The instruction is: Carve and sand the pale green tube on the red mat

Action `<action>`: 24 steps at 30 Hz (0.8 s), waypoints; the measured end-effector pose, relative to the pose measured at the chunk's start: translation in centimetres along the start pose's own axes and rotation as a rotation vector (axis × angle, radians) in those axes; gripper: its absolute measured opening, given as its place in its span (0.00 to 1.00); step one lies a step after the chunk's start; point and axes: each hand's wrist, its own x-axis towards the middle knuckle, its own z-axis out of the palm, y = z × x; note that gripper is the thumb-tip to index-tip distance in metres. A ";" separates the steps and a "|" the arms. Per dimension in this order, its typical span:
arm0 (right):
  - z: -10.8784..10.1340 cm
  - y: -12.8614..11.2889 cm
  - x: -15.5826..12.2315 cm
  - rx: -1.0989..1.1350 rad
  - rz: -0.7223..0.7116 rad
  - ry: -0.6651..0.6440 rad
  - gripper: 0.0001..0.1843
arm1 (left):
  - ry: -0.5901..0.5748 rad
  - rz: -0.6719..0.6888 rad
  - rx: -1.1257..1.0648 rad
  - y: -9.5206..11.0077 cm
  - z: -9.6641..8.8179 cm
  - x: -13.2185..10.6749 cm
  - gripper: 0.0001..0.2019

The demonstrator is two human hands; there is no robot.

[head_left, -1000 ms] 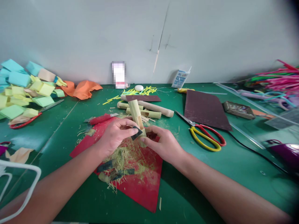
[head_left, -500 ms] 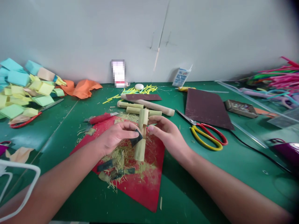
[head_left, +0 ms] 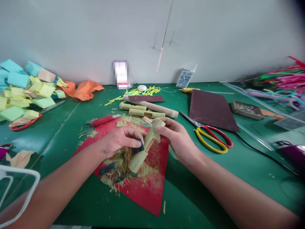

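My right hand (head_left: 175, 133) grips the upper end of a pale bamboo tube (head_left: 138, 161) with a notch cut in its side. The tube slants, its lower end toward me. Pinched in my left hand (head_left: 124, 140) is a dark, folded piece of sandpaper (head_left: 138, 149), touching the tube near the notch. Below lies a red mat (head_left: 150, 194) strewn with shavings and dust. Several dark worn scraps (head_left: 111, 168) rest on it. Just behind my hands are another notched bamboo tube (head_left: 135, 112) and a longer bamboo stick (head_left: 170, 112).
A red-handled knife (head_left: 102, 121) lies left of the tubes. On the right are scissors (head_left: 212, 140) with red and yellow handles, a brown sandpaper sheet (head_left: 212, 111) and a small box (head_left: 246, 109). Folded papers (head_left: 19, 79) pile up at left. A phone (head_left: 121, 74) leans on the wall.
My right hand has turned the bamboo tube from nearly upright to a slant, its top swung right. The sandpaper in my left hand has shifted slightly down along with it.
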 end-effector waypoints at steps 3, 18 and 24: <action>-0.2 0.1 0.2 0.048 -0.044 0.054 0.15 | 0.111 0.125 -0.167 0.2 -1.4 0.0 0.03; -0.2 1.5 0.1 -0.663 -0.164 0.002 0.22 | 0.669 0.257 0.115 -1.8 -4.7 1.1 0.17; 0.0 1.8 -0.4 -0.949 -0.216 -0.047 0.20 | 0.658 0.268 0.352 -2.7 -4.9 1.3 0.19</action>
